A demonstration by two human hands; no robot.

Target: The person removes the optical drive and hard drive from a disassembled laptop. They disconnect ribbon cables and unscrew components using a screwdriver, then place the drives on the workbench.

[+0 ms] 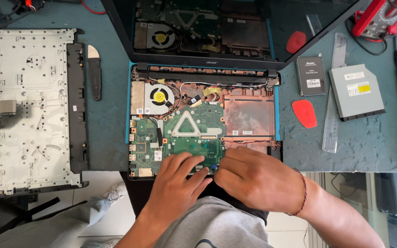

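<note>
Teal work mat on bench (109, 119), loaded.
Centre: opened laptop (203, 124). Left: removed keyboard cover (28, 110), black pry tool (95, 73). Right: red pick (304, 113), clear ruler (334, 96), small drive (310, 76), optical drive (356, 92).

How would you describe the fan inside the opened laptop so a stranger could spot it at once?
Start at the opened laptop in the middle of the blue mat. Look at its far left corner, just under the hinge bar. The fan is the round black part with a yellow centre, unlike the flat green board beside it.
</note>
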